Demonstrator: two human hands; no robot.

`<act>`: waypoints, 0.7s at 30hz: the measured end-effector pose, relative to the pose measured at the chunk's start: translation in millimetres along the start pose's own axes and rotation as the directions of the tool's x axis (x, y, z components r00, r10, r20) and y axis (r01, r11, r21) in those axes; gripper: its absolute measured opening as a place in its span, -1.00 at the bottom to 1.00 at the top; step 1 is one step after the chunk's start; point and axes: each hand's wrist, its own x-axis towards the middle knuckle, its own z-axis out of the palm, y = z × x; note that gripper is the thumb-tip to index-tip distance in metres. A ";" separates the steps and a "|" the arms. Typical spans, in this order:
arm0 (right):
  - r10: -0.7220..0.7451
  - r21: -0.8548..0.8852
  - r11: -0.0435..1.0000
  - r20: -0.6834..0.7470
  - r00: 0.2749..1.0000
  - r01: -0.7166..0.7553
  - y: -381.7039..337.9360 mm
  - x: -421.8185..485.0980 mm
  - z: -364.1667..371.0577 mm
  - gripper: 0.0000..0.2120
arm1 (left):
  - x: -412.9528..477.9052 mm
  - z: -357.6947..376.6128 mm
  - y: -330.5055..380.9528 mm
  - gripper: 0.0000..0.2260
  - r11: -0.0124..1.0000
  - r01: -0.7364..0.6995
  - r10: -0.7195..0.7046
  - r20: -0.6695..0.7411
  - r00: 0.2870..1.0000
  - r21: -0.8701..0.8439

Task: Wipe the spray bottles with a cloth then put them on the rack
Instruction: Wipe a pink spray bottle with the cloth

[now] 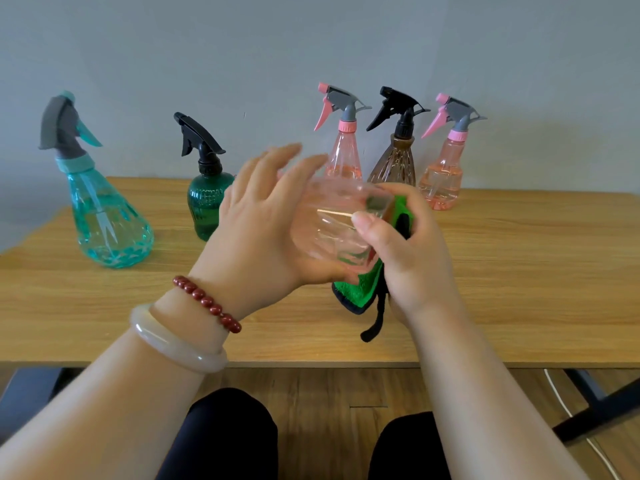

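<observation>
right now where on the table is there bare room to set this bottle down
Bare table right of the right hand, in front of the far-right pink bottle; also the front strip left of the left hand, near the teal bottle. Crowded at the back right, where three bottles stand close.

Bright, even light; left hand's fingers motion-blurred, edges distorted.
</observation>
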 end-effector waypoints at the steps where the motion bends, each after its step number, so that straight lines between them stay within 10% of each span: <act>1: 0.016 0.045 0.999 -0.051 0.999 -0.014 2.6 -0.2 1.2 -0.49 | -2.2 1.6 2.3 0.08 0.997 0.069 -0.069 0.003 0.998 -0.045; 6: 0.119 0.235 0.970 -0.221 0.968 -0.066 13.3 -2.4 4.8 -0.46 | -11.3 6.7 16.3 0.12 0.877 0.352 -0.358 0.046 0.933 -0.328; 11: 0.101 0.290 0.955 -0.104 0.990 -0.067 18.9 -6.6 7.5 -0.51 | -0.8 7.5 17.8 -0.19 0.350 0.537 -0.443 0.369 0.817 -0.768; 15: -0.031 0.006 1.000 0.020 0.999 0.031 20.1 -9.4 8.2 -0.46 | 9.3 10.9 17.4 -0.46 0.117 0.469 -0.415 0.386 0.824 -0.875; 21: -0.086 -0.374 0.919 0.125 0.988 0.127 24.9 1.4 -2.6 -0.45 | 16.0 14.4 -10.1 -0.31 0.404 0.480 -0.464 0.277 0.841 -0.779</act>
